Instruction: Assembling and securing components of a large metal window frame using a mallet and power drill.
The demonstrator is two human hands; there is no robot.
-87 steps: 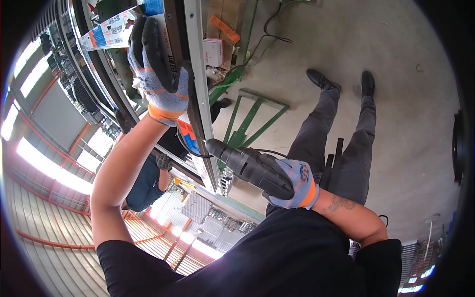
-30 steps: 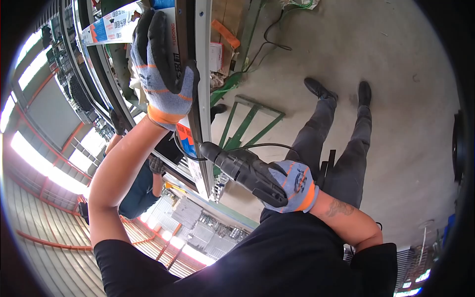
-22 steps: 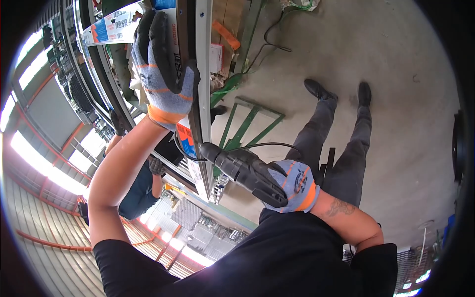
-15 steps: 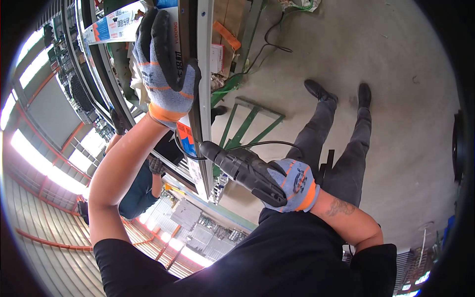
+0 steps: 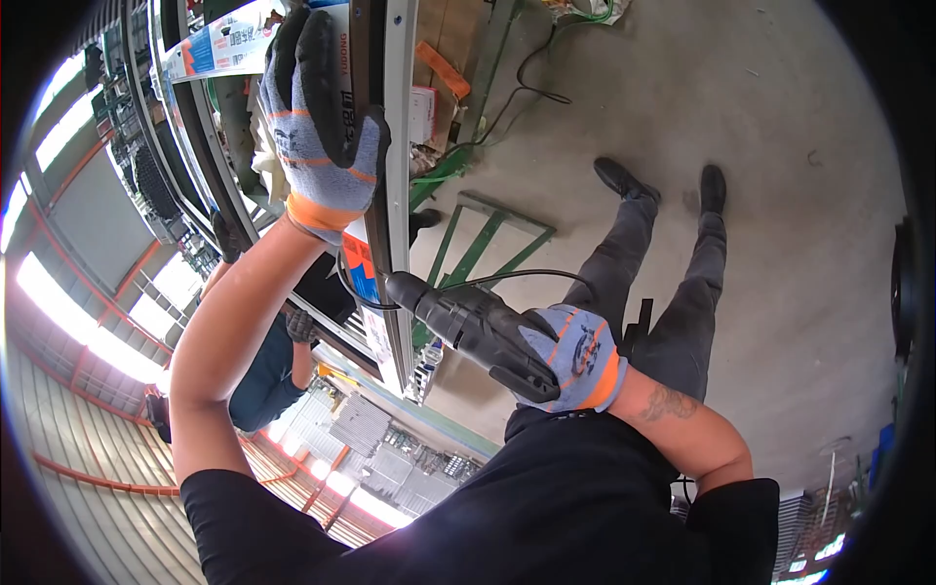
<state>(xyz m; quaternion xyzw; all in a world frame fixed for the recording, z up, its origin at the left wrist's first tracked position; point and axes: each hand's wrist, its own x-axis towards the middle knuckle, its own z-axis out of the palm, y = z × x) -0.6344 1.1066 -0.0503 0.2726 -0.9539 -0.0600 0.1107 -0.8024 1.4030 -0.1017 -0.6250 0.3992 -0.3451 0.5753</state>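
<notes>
My left hand [image 5: 320, 166], in a grey glove with black palm and orange cuff, lies along a dark and silver metal window-type frame [image 5: 397, 127]. Its fingers are stretched out, with the thumb spread toward the frame's side. Farther down the same bar, my right hand [image 5: 577, 359], gloved alike, is wrapped round a black power drill [image 5: 458, 317]. The drill's nose points left against the side of the frame; whether the tip is seated in it is hidden. A thin black cable [image 5: 517, 276] loops past the drill. Printed protective film [image 5: 361, 258] covers part of the bar.
Beneath the frame stands a green metal stand [image 5: 483, 239] on the grey concrete floor [image 5: 770, 107]. A cardboard box [image 5: 450, 34] and an orange strip [image 5: 444, 68] lie beside it. Across the frame is another person [image 5: 263, 375], one gloved hand [image 5: 300, 327] near its edge.
Both my hands, the drill and the frame appear shifted slightly left and up in the picture. My hold on the drill and the spread of my left hand look the same.
</notes>
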